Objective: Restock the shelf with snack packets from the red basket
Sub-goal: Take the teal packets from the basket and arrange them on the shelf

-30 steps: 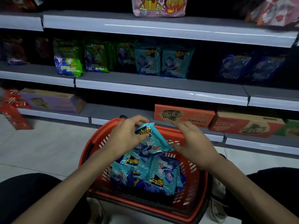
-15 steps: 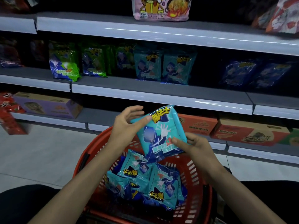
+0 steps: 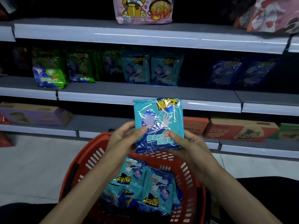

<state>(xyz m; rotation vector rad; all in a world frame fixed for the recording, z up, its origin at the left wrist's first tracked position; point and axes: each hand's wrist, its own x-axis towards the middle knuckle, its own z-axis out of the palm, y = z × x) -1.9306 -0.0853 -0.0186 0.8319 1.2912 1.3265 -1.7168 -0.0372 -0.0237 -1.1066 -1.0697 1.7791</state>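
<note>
**Trainee:** Where is the item, and how is it held?

**Instructor:** The teal packet (image 3: 158, 125) is at centre frame, raised above the red basket (image 3: 90, 159) and below the lip of the middle shelf (image 3: 145, 92). The left hand (image 3: 123, 139) and the right hand (image 3: 189, 146) each pinch its lower part, one at each side. Both thumbs lie on the printed face. The fingers go behind the packet and are mostly hidden.

**Trainee:** How is it likely to handle?

**Instructor:** By its look, it is light, soft and air-filled. The film is glossy and creased, so expect it to be slippery and to buckle under a one-sided grip. The contents may be brittle, so do not squeeze the middle. Hold it at the side seams or lower corners, as it is held here.

**Trainee:** What is its orientation?

**Instructor:** It is upright. The long axis runs vertically in the frame, the yellow logo is at the top, and the printed face is toward the camera. The two matching packets (image 3: 152, 70) on the middle shelf, upper centre, stand the same way. The spare packets (image 3: 145, 188) in the basket lie flat with their logos toward the bottom of the frame.
</note>
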